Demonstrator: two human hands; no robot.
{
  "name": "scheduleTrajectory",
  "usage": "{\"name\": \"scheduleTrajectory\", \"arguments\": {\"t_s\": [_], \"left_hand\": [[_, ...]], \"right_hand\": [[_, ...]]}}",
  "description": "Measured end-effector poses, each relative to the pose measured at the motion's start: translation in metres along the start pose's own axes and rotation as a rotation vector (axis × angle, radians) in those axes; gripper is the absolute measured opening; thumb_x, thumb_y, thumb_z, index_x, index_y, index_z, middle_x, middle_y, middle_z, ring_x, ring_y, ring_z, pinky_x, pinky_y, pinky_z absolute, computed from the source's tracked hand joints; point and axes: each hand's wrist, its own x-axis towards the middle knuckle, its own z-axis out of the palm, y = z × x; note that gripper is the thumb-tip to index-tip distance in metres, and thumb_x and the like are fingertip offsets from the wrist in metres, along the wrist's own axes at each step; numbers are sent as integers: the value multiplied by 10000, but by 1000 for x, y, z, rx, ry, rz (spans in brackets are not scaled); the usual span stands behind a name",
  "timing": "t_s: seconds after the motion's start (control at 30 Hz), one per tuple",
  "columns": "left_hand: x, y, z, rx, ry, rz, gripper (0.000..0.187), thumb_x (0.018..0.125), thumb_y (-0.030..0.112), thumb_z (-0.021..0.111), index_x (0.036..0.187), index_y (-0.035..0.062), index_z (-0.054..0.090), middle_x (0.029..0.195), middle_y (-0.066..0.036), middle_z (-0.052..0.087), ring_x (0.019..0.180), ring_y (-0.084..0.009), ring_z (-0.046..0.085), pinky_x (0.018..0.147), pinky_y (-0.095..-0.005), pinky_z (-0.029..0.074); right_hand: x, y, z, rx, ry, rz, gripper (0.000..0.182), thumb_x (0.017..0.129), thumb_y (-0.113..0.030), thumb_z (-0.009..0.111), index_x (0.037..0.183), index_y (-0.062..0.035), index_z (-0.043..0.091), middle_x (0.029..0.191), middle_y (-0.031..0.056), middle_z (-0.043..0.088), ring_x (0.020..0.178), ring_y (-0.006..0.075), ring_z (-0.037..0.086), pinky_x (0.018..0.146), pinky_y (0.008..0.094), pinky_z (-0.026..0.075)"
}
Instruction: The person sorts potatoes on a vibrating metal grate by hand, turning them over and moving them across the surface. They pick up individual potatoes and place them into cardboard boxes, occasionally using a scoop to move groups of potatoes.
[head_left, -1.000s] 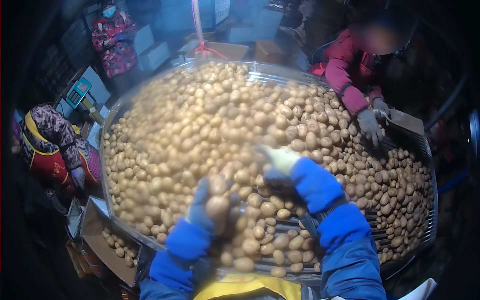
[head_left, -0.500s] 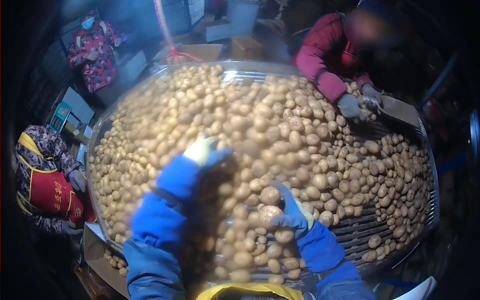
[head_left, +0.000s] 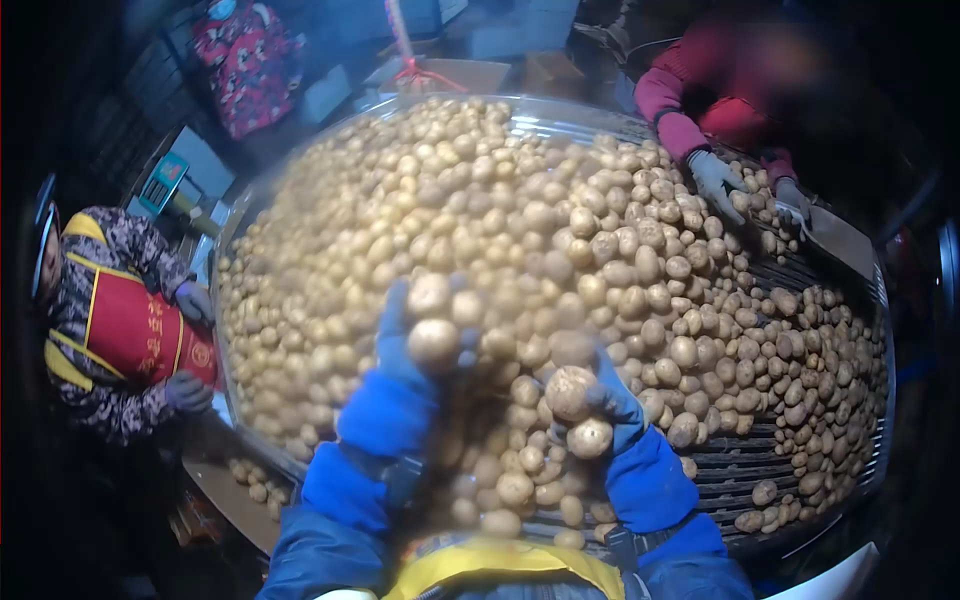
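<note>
A large heap of potatoes [head_left: 400, 220] covers a slatted table with a raised rim. My left hand [head_left: 402, 345], in a blue glove, is turned up near the middle of the heap, its fingers curved round several potatoes [head_left: 433, 343]. To the right, my right hand [head_left: 618, 400], also gloved, grips potatoes against its palm, with a larger one [head_left: 570, 392] and a smaller one [head_left: 590, 438] showing. Loose potatoes lie between my forearms.
A person at the upper right has gloved hands [head_left: 715, 180] at a cardboard piece [head_left: 840, 240]. Another person in a red apron [head_left: 135, 325] stands at the left edge. Bare slats [head_left: 730, 490] show at lower right; a box [head_left: 225, 490] holds potatoes at lower left.
My left hand has turned up and now holds potatoes. My right hand has closed round potatoes and risen slightly. The view has shifted, and the upper-right person's hand has moved.
</note>
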Motion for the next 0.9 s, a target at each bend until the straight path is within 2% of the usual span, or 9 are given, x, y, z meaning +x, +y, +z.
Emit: {"name": "scheduleTrajectory", "arguments": {"t_s": [0.23, 0.33, 0.4, 0.5, 0.6, 0.67, 0.73, 0.8, 0.9], "left_hand": [[-109, -68, 10, 217, 196, 48, 779, 1034, 718, 482, 1458, 74, 591, 1317, -164, 701, 1011, -325, 690, 811, -451, 577], [-145, -77, -3, 262, 240, 91, 761, 1051, 694, 477, 1459, 62, 592, 1329, -156, 701, 1082, -307, 692, 894, -440, 578], [-166, -79, -10, 286, 262, 119, 749, 1062, 678, 474, 1459, 54, 592, 1336, -151, 701, 1129, -295, 693, 949, -432, 579], [-198, -76, -8, 328, 264, 145, 731, 1079, 654, 469, 1459, 42, 593, 1348, -144, 701, 1200, -276, 694, 1031, -420, 579], [-236, -65, 4, 364, 232, 252, 643, 1122, 572, 435, 1485, 64, 585, 1360, -118, 697, 1236, -246, 668, 1080, -401, 536], [-259, -58, -9, 379, 248, 383, 565, 1156, 500, 412, 1500, 85, 582, 1375, -100, 690, 1275, -225, 642, 1127, -393, 496], [-278, -48, -29, 302, 269, 464, 467, 1147, 411, 469, 1443, 76, 604, 1351, -98, 681, 1282, -220, 622, 1151, -396, 471], [-299, -30, -34, 199, 331, 495, 325, 1122, 277, 569, 1344, 51, 637, 1278, -95, 680, 1242, -211, 617, 1142, -403, 470], [-344, -10, -58, 633, 471, 729, 429, 1140, 311, 522, 1496, 73, 543, 1434, -111, 617, 1363, -246, 573, 1210, -401, 416]], "right_hand": [[-1, 54, 12, -240, -261, 44, 864, 963, -310, 721, 1668, -41, 299, 1577, 143, 469, 1405, 273, 538, 1221, 437, 423], [3, 78, 9, -330, -199, 221, 762, 965, -305, 731, 1610, -80, 395, 1428, 130, 589, 1235, 269, 640, 1083, 418, 526], [-1, 92, 14, -414, -230, 237, 715, 983, -303, 714, 1595, -76, 422, 1416, 127, 608, 1226, 259, 646, 1065, 402, 538], [-30, 77, 93, -296, -400, 232, 653, 1037, -312, 640, 1589, -39, 425, 1521, 127, 540, 1348, 229, 555, 1145, 371, 446], [-28, 90, 152, 230, -475, 651, 520, 1040, -311, 651, 1496, -84, 542, 1426, 97, 596, 1228, 188, 581, 997, 302, 519], [-43, 97, 189, -225, -231, 514, 390, 1064, -315, 643, 1403, -129, 599, 1205, 38, 658, 917, 112, 617, 697, 204, 500], [-15, 144, 155, -317, -268, 544, 324, 1084, -307, 632, 1365, -147, 610, 1102, 18, 658, 756, 80, 585, 562, 173, 444], [2, 179, 161, -166, -191, 630, 280, 1101, -308, 617, 1338, -159, 615, 1046, 11, 645, 685, 74, 554, 507, 168, 412], [18, 214, 202, -88, -265, 755, 257, 1112, -319, 605, 1321, -170, 612, 1004, 5, 624, 683, 81, 552, 501, 172, 428]]}}
